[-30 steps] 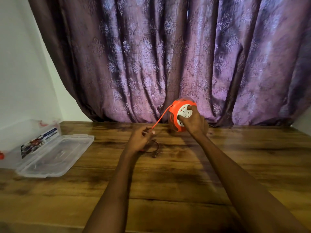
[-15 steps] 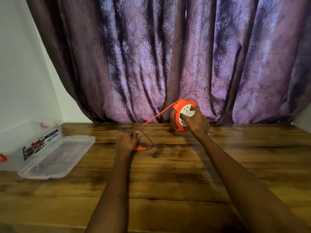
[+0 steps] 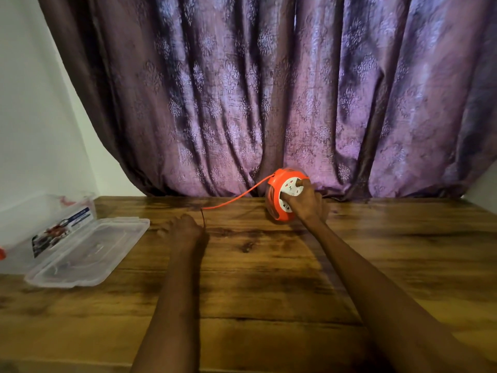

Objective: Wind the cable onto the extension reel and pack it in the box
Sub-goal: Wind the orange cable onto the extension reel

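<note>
From my remote seat I saw both bare forearms stretched forward over the wooden table (image 3: 269, 278). The right hand (image 3: 305, 201) was closed on the white socket face of the orange reel (image 3: 279, 196), which stood on its edge at the far side of the table, just in front of the purple curtain (image 3: 269, 90). The reel's flat face was turned toward me and slightly left, so its axle ran roughly front to back. The left hand (image 3: 181, 231) rested low on the tabletop, knuckles up and fingers curled; the cable (image 3: 236, 196) reached it, but I could not tell whether the fingers gripped it. The cable left the reel's top left edge and ran in a taut orange line down and left to a point just beyond the left hand, where it bent toward the hand. A clear plastic box (image 3: 40, 224) lay open at the table's left edge against the white wall (image 3: 32, 117), its lid (image 3: 88, 251) flat beside it, well apart from the reel.
</note>
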